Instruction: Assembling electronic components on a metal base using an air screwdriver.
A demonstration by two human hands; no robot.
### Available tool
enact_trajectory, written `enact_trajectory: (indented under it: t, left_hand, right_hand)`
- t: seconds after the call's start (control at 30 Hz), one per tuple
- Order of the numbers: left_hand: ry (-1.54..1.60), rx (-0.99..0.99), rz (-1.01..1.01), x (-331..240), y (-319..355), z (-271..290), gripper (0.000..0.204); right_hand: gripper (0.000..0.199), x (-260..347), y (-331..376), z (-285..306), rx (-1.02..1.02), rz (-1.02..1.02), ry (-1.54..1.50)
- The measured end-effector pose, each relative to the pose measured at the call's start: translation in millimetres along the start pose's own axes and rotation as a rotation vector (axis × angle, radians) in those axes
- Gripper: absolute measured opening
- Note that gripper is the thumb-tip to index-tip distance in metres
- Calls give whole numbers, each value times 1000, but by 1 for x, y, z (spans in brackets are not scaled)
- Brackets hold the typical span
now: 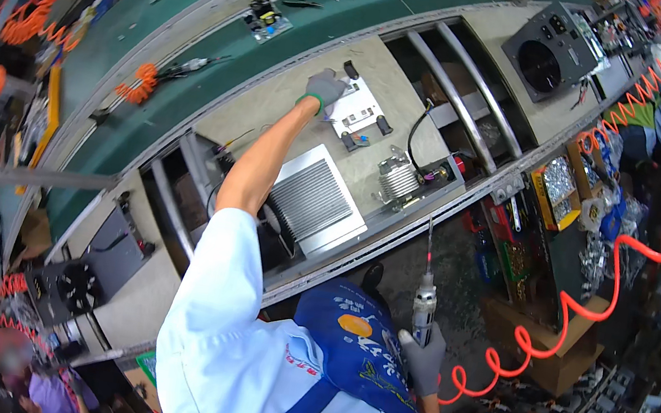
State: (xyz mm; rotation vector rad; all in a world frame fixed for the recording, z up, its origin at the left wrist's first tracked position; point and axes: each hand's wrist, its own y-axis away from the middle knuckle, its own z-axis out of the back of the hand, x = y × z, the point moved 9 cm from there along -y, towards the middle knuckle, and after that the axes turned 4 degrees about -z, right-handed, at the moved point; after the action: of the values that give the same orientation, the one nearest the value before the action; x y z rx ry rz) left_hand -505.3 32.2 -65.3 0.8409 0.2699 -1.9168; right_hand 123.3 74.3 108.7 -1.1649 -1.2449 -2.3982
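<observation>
My left hand (pixel 325 88), in a grey glove, reaches across the workbench and is closed at the upper left edge of a white metal plate (pixel 360 108) with cutouts. Small black parts lie about this plate, one a black block (pixel 384 125) at its right corner. Low in front of my body, my right hand (pixel 422 359), also gloved, grips a pneumatic screwdriver (pixel 424 304) whose long bit points up and away. Nearer me on the bench are a silver finned heat sink (pixel 312 200) and a ribbed metal part (pixel 398 179) with a black cable.
A red coiled air hose (pixel 572 304) loops down the right side. Metal rollers (pixel 453 101) fill a gap in the bench, with a black fan housing (pixel 539 54) beyond. A green conveyor (pixel 226 50) carries circuit boards. Parts bins (pixel 557 189) stand at right; other people are at the edges.
</observation>
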Motion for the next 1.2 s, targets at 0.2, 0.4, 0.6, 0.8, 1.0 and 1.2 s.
enact_trajectory:
  t: [0.2,0.4,0.6,0.8,1.0,1.2]
  left_hand:
    - [30,31,250,56,-98,-67,79]
    - [181,200,314,71,-123,-97,63]
    - [326,280,247,42,-113,-104,58]
    - [94,79,26,19,-105,-43,63]
    - [120,-134,-344,-50,-46,78,50]
    - [555,203,212,-37,67,83,45]
  right_hand:
    - [27,-14,28,-15,-182,-214,39]
    - [27,-26,48,-28,-303,-344,-22]
    - [29,-30,54,-38,-325,-346,-6]
    - [31,-35,51,-35,-264,-263,58]
    - [36,-53,50,-28,-198,-167,172]
    - [40,-64,38,-37,46,3,327]
